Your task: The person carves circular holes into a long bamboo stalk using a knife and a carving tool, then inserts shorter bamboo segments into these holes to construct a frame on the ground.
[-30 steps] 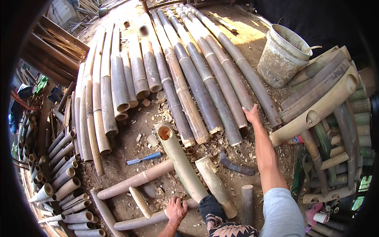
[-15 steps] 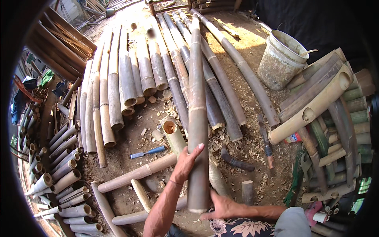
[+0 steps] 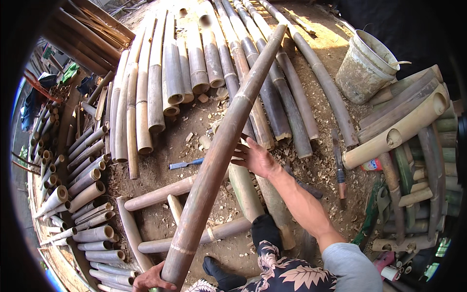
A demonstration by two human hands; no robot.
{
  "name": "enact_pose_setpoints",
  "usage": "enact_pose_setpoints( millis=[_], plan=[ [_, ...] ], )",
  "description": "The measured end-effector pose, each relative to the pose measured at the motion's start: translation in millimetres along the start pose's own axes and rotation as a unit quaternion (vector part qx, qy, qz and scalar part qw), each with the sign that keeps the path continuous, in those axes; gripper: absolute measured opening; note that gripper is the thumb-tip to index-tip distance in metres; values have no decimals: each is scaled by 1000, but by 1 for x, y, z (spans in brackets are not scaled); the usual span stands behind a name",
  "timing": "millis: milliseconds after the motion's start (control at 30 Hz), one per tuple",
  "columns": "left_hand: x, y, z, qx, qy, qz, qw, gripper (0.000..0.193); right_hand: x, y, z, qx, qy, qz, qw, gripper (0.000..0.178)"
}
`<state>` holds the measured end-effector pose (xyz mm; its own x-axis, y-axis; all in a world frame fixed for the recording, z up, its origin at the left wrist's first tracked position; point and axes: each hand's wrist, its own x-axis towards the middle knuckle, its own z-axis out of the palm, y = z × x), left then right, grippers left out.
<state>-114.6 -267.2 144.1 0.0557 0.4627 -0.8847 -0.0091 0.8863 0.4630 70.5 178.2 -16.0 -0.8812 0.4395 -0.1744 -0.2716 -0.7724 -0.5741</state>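
A long brown bamboo pole (image 3: 214, 163) slants across the middle, its near end low at the left and its far end over the other poles. My left hand (image 3: 152, 279) is closed around the near end. My right hand (image 3: 260, 158) is at the pole's right side, about mid-length, fingers spread against or just beside its edge; whether they touch is unclear. Below the pole, a pale bamboo piece (image 3: 244, 187) runs down beside my leg. A ladder-like frame of bamboo pieces (image 3: 158, 197) lies on the ground, partly covered by the pole.
A blue-handled chisel (image 3: 186, 163) lies left of the pole, and a long-bladed knife (image 3: 338, 163) lies right. Cut bamboo poles (image 3: 155, 97) fill the far ground. Stacked bamboo (image 3: 90, 194) lines the left. A dirty bucket (image 3: 365, 68) and notched bamboo (image 3: 394, 138) stand right, amid wood chips.
The pole has swung from upright in view to a slant, near end going left. My left hand has moved down to that end; my right hand has risen from the end to mid-pole.
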Motion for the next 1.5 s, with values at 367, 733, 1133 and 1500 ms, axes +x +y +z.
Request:
enact_pose_setpoints(
  millis=[367,733,1133,1500],
  plan=[
    [86,118,35,346,315,167,868,121,-8,79,52,-78,106,-75,989,74],
    [116,142,-12,363,283,194,866,105,24,19,11,17,33,-65,997,74],
    [-18,-85,-63,378,387,59,839,99,-7,-41,11,80,60,-192,976,67],
    [-47,-221,-40,-56,539,-3,840,54,-71,-22,38,202,5,-208,957,84]
  ],
)
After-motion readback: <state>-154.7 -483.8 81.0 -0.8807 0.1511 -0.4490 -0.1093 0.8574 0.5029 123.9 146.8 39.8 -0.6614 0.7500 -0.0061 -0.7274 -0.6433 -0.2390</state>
